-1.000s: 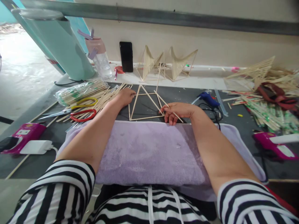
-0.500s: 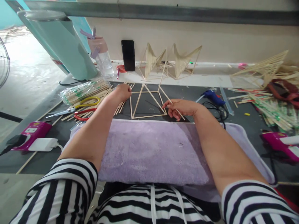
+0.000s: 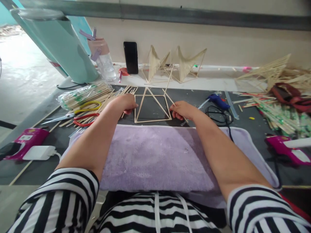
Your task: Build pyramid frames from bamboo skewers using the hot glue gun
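Both forearms reach forward, slightly converging, the left hand [image 3: 127,103] and right hand [image 3: 181,110] with fingers curled.

A cream wall [image 3: 225,43] rises behind the dark grey tabletop [image 3: 194,94].

It looks like a craft workshop — a dark worktable [image 3: 170,91] with loose wooden sticks [image 3: 107,100] at left, scissors [image 3: 84,113] near them and a blue glue gun [image 3: 219,101] at right. Finished-looking stick models [image 3: 181,64] stand along the far wall [image 3: 225,45] — beside a phone [image 3: 131,58].
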